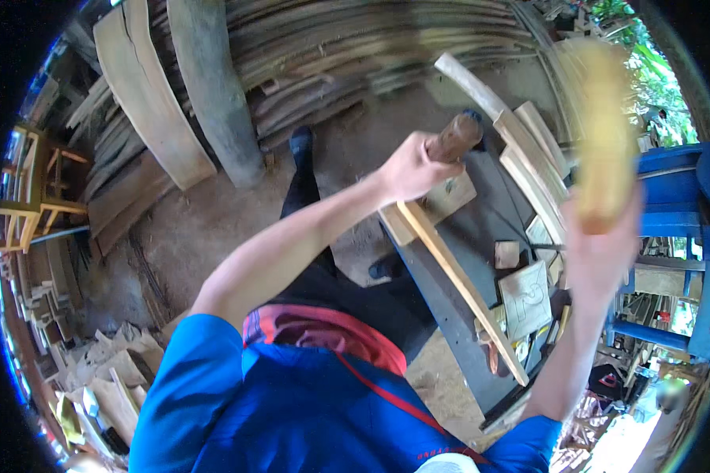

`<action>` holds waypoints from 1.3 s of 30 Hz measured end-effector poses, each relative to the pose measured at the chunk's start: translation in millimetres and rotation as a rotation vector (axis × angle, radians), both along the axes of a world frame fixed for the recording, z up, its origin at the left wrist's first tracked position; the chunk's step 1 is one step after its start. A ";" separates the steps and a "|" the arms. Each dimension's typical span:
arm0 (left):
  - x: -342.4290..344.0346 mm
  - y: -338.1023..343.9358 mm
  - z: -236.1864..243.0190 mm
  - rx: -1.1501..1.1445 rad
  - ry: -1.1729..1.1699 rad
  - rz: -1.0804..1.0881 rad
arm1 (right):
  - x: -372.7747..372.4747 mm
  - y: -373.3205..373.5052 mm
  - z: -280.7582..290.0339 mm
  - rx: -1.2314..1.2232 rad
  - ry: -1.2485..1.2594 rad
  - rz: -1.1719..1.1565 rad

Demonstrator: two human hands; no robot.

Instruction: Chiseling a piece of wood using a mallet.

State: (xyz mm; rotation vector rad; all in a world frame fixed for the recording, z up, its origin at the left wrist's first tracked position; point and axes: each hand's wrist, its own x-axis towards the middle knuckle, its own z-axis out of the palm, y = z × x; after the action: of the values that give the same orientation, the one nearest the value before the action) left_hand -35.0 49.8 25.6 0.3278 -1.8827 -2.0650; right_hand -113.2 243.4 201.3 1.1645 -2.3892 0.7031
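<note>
My left hand [414,167] is closed round a thick brown wooden handle [456,140] with a blunt, rounded end, like that of a chisel; any blade is hidden. Below it, a flat wooden board [453,197] lies on a dark workbench [420,277]. Raised on the right, my right hand [603,236] grips a thick, pale yellow wooden mallet [605,134], smeared by motion. The mallet is apart from the brown handle. Between my hands, a long, narrow wooden strip [465,292] runs along the bench toward me.
Curved wooden pieces [521,150] lie along the bench's far right side. A pale patterned panel [526,299] and small tools [493,355] sit nearer. Planks [154,94] lean at the back left, a wooden chair [39,189] stands far left, and blue machinery [670,197] is at right.
</note>
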 end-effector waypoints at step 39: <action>-3.6 8.2 -4.9 0.000 0.099 -0.005 | 17.3 -12.5 -36.3 0.362 0.380 0.086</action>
State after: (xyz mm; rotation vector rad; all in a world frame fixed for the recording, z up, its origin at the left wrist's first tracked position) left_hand -38.6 57.9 20.7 0.2162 -1.8273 -2.0452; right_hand -95.8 230.8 165.0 1.4038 -2.1987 0.0541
